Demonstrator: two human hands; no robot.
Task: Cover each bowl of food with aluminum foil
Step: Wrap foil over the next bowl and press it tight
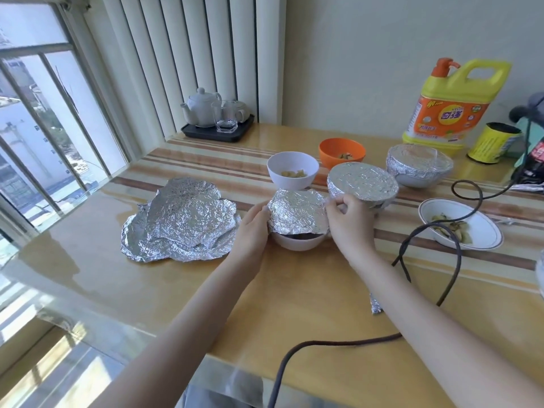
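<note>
Foil sheet (297,212) lies over the white bowl (297,242) at table (88,275) centre, near edge not folded down, dark food showing under it. Left hand (253,226) rests straight-fingered against the sheet's left edge; right hand (347,220) pinches its right edge with curled fingers. Spare foil stack (182,220) just left; two covered bowls (362,184) (419,164) right and behind; open white bowl (293,173), orange bowl (341,153) and shallow dish (460,223) uncovered.

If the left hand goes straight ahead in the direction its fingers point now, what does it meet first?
The left hand points away from the person, along the foil sheet it touches. Straight on, it would probably first meet the open white bowl just behind, though depth is unclear.
</note>
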